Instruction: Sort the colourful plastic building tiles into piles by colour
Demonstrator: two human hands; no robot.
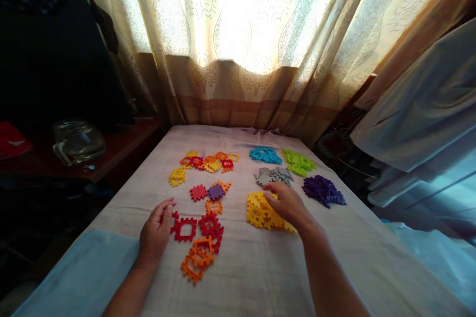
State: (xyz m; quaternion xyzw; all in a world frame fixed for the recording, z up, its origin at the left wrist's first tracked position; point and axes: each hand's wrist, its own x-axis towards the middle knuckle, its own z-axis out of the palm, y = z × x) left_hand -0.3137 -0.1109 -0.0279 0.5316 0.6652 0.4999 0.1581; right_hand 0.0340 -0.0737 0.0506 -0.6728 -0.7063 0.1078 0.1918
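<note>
My right hand (288, 203) is over the near right side of a heap of yellow interlocking plastic tiles (258, 210). Its thumb and forefinger are apart, with no tile visible between them. On the left, my left hand (156, 228) is low over the sheet with curled fingers, beside a red frame-shaped tile (185, 229). Whether anything is inside those fingers is hidden. Close by are a red window tile (209, 225) and overlapping orange frame tiles (203, 251). Farther up lie an orange window tile (213, 206), a purple tile (215, 191) and a pinkish-red tile (198, 192).
Sorted heaps of blue (265, 154), green (298, 162), grey (273, 176) and dark purple tiles (323, 190) occupy the right. Mixed yellow, orange and red tiles (211, 164) lie at the back left. A glass jug (79, 142) stands on a side table; curtains (238, 84) hang behind.
</note>
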